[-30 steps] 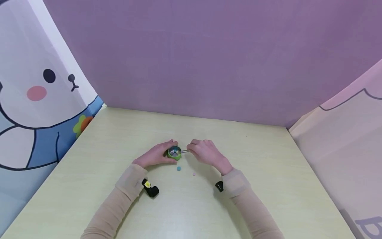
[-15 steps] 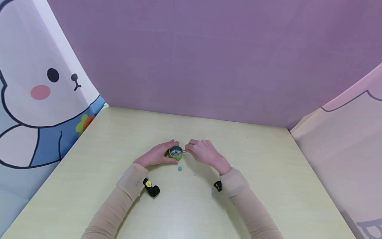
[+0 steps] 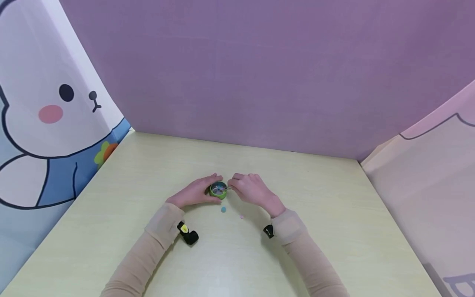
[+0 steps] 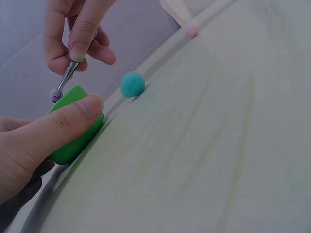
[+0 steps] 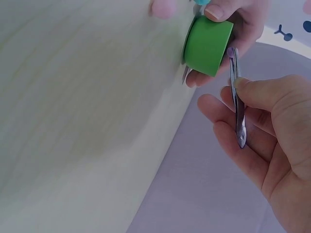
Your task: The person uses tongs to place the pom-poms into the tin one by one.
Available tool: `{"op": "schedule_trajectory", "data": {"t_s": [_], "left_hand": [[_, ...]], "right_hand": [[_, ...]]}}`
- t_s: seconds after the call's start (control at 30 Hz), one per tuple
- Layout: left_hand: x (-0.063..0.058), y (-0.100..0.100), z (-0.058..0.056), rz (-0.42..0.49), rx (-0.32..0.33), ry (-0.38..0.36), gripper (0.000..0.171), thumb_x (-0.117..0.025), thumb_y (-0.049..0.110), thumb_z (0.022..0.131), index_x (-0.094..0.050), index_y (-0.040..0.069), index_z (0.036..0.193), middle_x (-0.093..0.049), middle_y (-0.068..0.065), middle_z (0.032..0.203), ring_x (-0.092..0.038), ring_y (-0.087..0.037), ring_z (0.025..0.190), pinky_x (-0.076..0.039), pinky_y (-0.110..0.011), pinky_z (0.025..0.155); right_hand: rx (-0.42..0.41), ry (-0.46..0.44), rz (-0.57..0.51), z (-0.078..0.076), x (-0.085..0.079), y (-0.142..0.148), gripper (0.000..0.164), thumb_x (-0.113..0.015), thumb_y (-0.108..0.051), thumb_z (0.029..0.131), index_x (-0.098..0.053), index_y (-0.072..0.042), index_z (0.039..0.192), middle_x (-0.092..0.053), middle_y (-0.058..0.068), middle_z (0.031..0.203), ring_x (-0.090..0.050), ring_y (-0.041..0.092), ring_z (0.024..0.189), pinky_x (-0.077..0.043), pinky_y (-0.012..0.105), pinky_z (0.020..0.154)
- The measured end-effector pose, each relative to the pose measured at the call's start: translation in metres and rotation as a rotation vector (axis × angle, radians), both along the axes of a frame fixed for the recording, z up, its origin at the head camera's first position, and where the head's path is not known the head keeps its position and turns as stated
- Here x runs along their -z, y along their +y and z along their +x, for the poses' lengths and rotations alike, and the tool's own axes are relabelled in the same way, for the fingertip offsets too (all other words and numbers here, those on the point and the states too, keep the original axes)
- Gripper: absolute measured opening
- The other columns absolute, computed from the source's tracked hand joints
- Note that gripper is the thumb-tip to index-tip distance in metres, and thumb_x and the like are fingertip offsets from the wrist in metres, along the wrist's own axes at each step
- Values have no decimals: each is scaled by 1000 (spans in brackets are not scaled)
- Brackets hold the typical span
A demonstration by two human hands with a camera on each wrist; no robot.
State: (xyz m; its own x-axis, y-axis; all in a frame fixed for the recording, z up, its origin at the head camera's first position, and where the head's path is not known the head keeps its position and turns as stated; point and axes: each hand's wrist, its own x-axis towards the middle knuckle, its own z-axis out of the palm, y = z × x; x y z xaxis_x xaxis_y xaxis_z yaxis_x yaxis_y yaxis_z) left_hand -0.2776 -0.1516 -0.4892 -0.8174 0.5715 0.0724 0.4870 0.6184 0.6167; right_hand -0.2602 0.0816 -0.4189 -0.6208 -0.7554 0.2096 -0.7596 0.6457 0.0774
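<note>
My left hand (image 3: 194,192) grips a small green cup (image 5: 209,46) on the table, thumb along its near side. Small pieces show inside it in the head view, too small to make out. My right hand (image 3: 254,190) pinches metal tweezers (image 5: 240,116) between thumb and fingers, just right of the cup. At the tweezers' tips sits a small purple pompom (image 5: 230,52), by the cup's mouth. A teal pompom (image 4: 132,84) lies on the table in front of the cup. Farther right is a smaller pink pompom (image 5: 163,8).
The pale wooden table (image 3: 230,264) ends at a purple backdrop (image 3: 241,82). A cartoon-printed panel (image 3: 37,136) stands on the left and a pale panel (image 3: 426,185) on the right. Black wrist devices, one of them the left camera (image 3: 188,234), hang at both cuffs.
My right hand has shifted slightly left, bringing the tweezers closer over the cup. My left hand keeps its hold on the cup. The head view has turned a little.
</note>
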Motion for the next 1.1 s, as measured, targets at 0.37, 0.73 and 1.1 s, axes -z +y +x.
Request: {"op": "schedule_trajectory", "data": {"t_s": [0.37,0.73,1.1], "left_hand": [[2,1,-2,-2,8,-2,89,-77,47,82,-38,10,153,-32,-15,161,-30,-32,150,-36,-49,119],[3,1,-1,-3,0,-9,89,-77,48,82,-38,12,153,-32,-15,162,-31,-32,150,-37,-49,119],[1,3,1,-11,-5,-8,88,-78,46,83,-38,12,153,-33,-15,161,-32,-33,150,-37,-49,118]], "right_hand": [[8,-15,11,1,-3,-1,15,-61,-16,99,-74,-15,106,-73,0,97,-63,12,62,-49,25,50],[-1,-18,-4,2,-1,1,14,-62,-14,97,-74,-14,105,-73,1,97,-62,12,62,-49,25,50],[-1,-25,-3,1,0,4,15,-62,-15,98,-74,-14,106,-73,1,98,-63,12,63,-52,25,52]]}}
